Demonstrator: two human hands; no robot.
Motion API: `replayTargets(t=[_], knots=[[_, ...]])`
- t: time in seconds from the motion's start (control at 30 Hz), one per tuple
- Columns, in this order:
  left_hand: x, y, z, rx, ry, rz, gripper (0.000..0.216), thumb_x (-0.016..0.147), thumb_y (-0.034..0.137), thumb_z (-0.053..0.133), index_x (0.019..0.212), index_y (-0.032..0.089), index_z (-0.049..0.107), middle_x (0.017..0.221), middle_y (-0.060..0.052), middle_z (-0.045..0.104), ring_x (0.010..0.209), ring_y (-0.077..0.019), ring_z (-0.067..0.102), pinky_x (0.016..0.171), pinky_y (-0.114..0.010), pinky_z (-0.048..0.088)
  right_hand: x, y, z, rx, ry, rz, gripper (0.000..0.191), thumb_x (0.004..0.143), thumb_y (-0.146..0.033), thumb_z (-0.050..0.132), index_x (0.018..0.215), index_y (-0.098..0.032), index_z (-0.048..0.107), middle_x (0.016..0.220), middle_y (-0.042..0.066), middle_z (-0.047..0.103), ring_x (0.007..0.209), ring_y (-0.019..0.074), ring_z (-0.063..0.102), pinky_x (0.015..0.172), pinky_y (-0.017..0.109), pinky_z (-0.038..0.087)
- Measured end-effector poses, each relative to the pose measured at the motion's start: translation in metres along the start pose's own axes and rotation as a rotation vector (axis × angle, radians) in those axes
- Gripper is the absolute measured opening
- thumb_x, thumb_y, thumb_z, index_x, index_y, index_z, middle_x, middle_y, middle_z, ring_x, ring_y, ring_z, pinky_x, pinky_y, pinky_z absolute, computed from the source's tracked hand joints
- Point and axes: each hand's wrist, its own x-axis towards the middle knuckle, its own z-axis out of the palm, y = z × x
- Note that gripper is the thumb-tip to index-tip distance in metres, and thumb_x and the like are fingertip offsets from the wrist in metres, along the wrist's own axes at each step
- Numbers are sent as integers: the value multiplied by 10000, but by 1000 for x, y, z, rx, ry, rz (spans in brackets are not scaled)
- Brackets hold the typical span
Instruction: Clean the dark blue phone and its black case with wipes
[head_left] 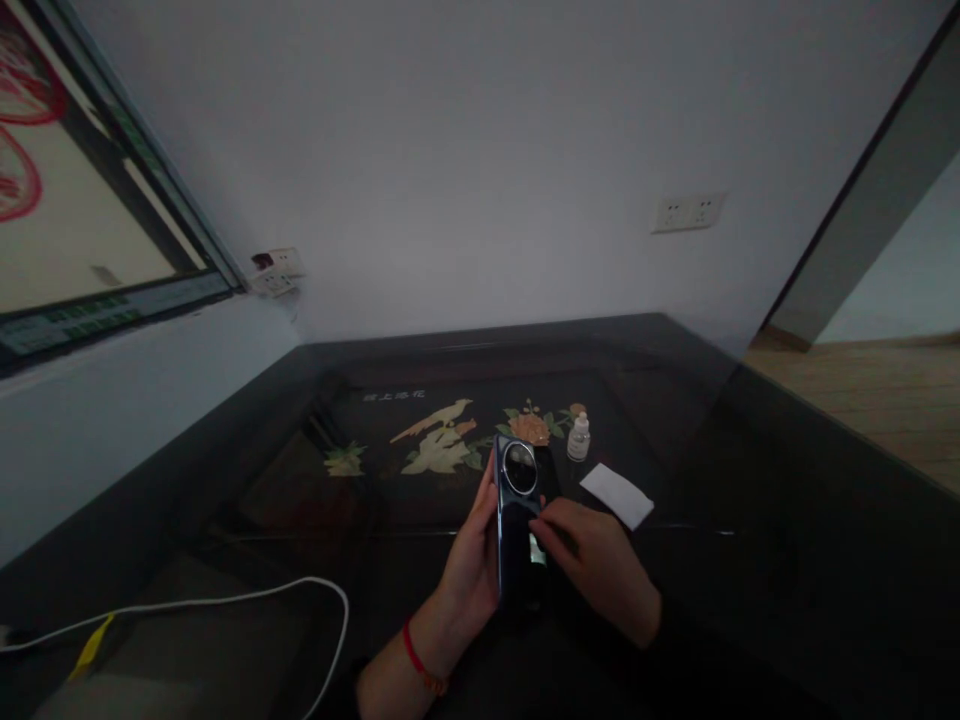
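Note:
A dark blue smartphone (513, 545) is held up with its back and large round camera ring (520, 468) facing me. My left hand (474, 560) is closed around its left side, a red cord bracelet at the wrist. My right hand (589, 555) is at the phone's right edge, thumb and forefinger pinched together against it; what they hold, if anything, I cannot make out. A dark shape beside the phone is too dim to name. Right of the hands stand a small white-capped bottle (578, 438) and a folded white sheet (617, 494) on the table.
The glossy black table (720, 600) bears a bird-and-flower picture (442, 445). A white cable (225, 598) with a yellow tag (91, 645) curves across the lower left. Sockets (688, 212) are on the wall, and a window (90, 180) is at the left.

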Motion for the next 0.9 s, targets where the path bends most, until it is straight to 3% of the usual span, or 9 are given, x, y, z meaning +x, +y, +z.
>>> replayTargets(t=[0.1, 0.17, 0.33, 0.4, 0.5, 0.6, 0.67, 0.77, 0.9], knots=[[-3, 0, 1, 11, 9, 63, 662, 875, 238, 600, 1475, 337, 337, 1276, -1, 648, 1184, -176, 589, 1028, -260, 424, 2, -16, 12, -6, -11, 87, 106, 899, -305, 576, 867, -205, 580, 781, 21, 690, 692, 192, 678, 618, 282, 506], [-4, -1, 1, 22, 9, 98, 631, 872, 252, 603, 1460, 309, 381, 1322, -4, 618, 1254, -168, 531, 1049, -231, 387, 4, -21, 16, 30, -39, 141, 151, 883, -329, 600, 963, -207, 562, 806, 29, 704, 709, 203, 689, 615, 278, 499], [3, -3, -3, 40, -35, 156, 534, 868, 352, 584, 1385, 241, 505, 1413, -44, 533, 1319, -208, 449, 1083, -285, 351, 9, -24, 17, 111, -114, 251, 182, 936, -321, 448, 1012, -198, 559, 794, 51, 712, 716, 215, 691, 605, 273, 440], [7, -2, -6, 56, -48, 166, 547, 838, 347, 604, 1372, 272, 510, 1482, -31, 449, 1304, -220, 455, 1066, -318, 374, 11, -15, 11, 162, -82, 307, 214, 933, -311, 393, 921, -198, 573, 716, 36, 676, 647, 201, 650, 582, 274, 399], [16, 6, -14, 146, -70, 158, 675, 823, 286, 595, 1430, 440, 345, 1553, 19, 314, 1204, -215, 540, 979, -389, 456, 15, 9, -2, 400, 91, 413, 218, 867, -353, 462, 737, -208, 561, 620, 7, 599, 580, 169, 551, 561, 270, 371], [30, 13, -26, 550, -47, 209, 630, 879, 335, 500, 1467, 370, 278, 1460, -76, 433, 1120, -227, 599, 942, -425, 481, 17, 32, -11, 652, 186, 522, 201, 796, -375, 539, 678, -214, 560, 645, 9, 616, 624, 168, 556, 576, 266, 415], [41, 13, -34, 1144, 92, 322, 535, 870, 324, 481, 1394, 234, 427, 1299, -133, 551, 991, -231, 634, 884, -427, 504, 17, 40, -11, 743, 176, 567, 216, 788, -408, 540, 699, -212, 567, 685, 23, 652, 657, 177, 599, 584, 272, 455], [52, 6, -41, 1360, 180, 387, 565, 773, 252, 606, 1326, 180, 516, 1290, -160, 545, 1106, -294, 562, 1011, -495, 398, 15, 40, -5, 902, 105, 622, 284, 774, -474, 565, 794, -192, 590, 707, 40, 686, 640, 189, 647, 591, 302, 511], [58, -1, -37, 1415, 190, 400, 599, 742, 138, 599, 1334, 179, 520, 1317, -165, 553, 1190, -304, 523, 1070, -478, 328, 13, 35, 6, 1026, 48, 648, 392, 697, -511, 685, 876, -175, 591, 697, 30, 694, 605, 185, 660, 574, 307, 528]])
